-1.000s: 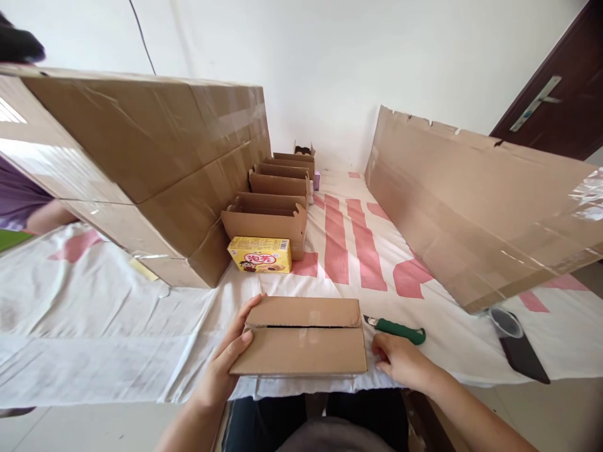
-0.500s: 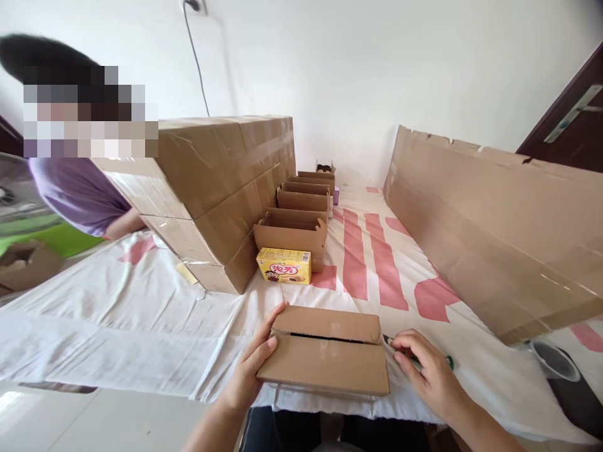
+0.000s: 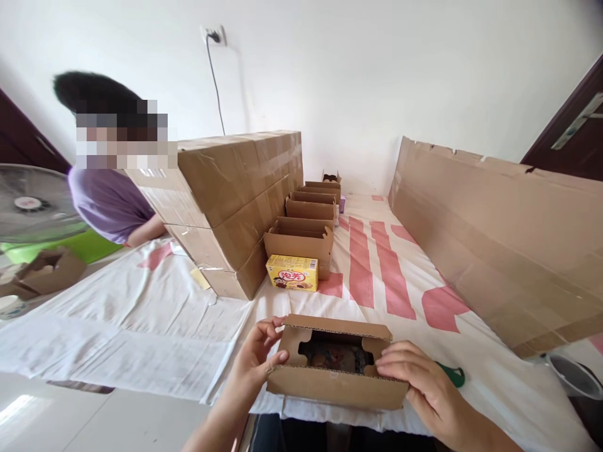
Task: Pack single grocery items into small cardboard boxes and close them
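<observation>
A small cardboard box [image 3: 336, 384] lies in front of me at the near edge of the table. Its two long top flaps stand partly raised, and dark contents [image 3: 332, 356] show through the gap between the short end flaps. My left hand [image 3: 261, 355] grips the left end, thumb on the near side and fingers at the far corner. At the right end, my right hand [image 3: 414, 376] has its fingers over the edge and end flap. Beside it lies a tool with a green handle [image 3: 456, 375], partly hidden by the hand.
A yellow printed carton [image 3: 292, 274] stands before a row of open cardboard boxes [image 3: 299, 243]. Stacked taped cartons [image 3: 230, 188] form a wall at left; a tall cardboard panel [image 3: 490, 238] stands at right. Behind the stack sits a person in purple [image 3: 110, 204], near a fan [image 3: 32, 204].
The box's top flaps have gone from closed to raised, exposing the inside. My right hand has let go of the green-handled tool and moved onto the box. The view has shifted slightly left.
</observation>
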Demonstrator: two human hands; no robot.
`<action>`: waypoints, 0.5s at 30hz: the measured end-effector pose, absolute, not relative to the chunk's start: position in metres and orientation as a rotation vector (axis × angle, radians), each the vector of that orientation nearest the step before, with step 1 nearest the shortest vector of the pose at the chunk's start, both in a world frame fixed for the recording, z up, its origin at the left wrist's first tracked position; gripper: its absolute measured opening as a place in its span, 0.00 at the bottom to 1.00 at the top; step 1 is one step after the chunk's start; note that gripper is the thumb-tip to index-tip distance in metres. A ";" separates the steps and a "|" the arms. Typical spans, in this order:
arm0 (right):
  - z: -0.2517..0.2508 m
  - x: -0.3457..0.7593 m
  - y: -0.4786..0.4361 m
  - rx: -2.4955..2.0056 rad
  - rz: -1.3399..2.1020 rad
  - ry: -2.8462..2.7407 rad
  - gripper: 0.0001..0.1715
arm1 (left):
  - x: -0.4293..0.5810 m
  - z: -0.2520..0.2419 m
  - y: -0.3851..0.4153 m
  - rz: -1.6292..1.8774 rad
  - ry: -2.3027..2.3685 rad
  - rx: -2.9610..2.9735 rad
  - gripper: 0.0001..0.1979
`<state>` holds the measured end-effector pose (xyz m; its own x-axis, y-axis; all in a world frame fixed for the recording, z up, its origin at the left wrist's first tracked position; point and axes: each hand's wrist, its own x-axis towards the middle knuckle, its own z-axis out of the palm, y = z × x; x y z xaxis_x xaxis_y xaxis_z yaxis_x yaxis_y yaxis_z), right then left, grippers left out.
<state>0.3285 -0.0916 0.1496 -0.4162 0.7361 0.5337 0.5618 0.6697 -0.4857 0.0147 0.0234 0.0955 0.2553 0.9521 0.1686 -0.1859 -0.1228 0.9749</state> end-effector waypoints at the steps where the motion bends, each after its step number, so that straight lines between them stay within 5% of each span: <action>1: 0.150 0.329 -0.090 -1.008 0.308 -2.165 0.22 | 0.011 0.097 0.026 1.189 0.827 1.431 0.14; 5: 0.154 0.332 -0.085 -1.106 0.362 -2.372 0.18 | -0.001 0.122 0.030 0.973 0.635 1.952 0.14; 15: 0.167 0.329 -0.091 -1.171 0.397 -2.576 0.27 | 0.000 0.196 0.020 0.116 0.570 2.640 0.16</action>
<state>0.3293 -0.0915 0.1666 -0.6307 0.7630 0.1415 0.6851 0.6331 -0.3603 0.0001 0.0202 0.1955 0.9117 0.4107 -0.0093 0.3742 -0.8209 0.4313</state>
